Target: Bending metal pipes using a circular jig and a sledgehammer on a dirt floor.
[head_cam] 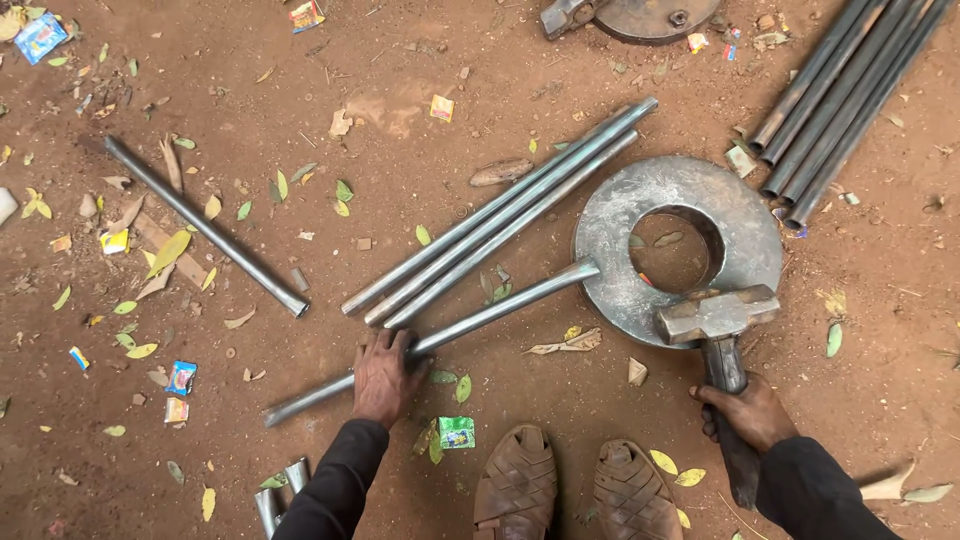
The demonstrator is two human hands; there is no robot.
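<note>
My left hand point(384, 376) presses down on a long steel pipe point(480, 320) lying on the dirt; the pipe's flattened far end rests on the rim of a thick steel ring point(610, 215). My right hand point(750, 412) grips the handle of a heavy sledgehammer point(716, 313), whose head rests on the ring's near edge. Both sleeves are dark.
Three pipes point(500, 225) lie bundled just beyond my left hand. A single pipe point(205, 227) lies at left, and several more pipes point(845, 95) at the top right. Short pipe stubs point(282, 487) sit near my left elbow. My sandalled feet point(575, 490) stand at the bottom. Leaves and wrappers litter the dirt.
</note>
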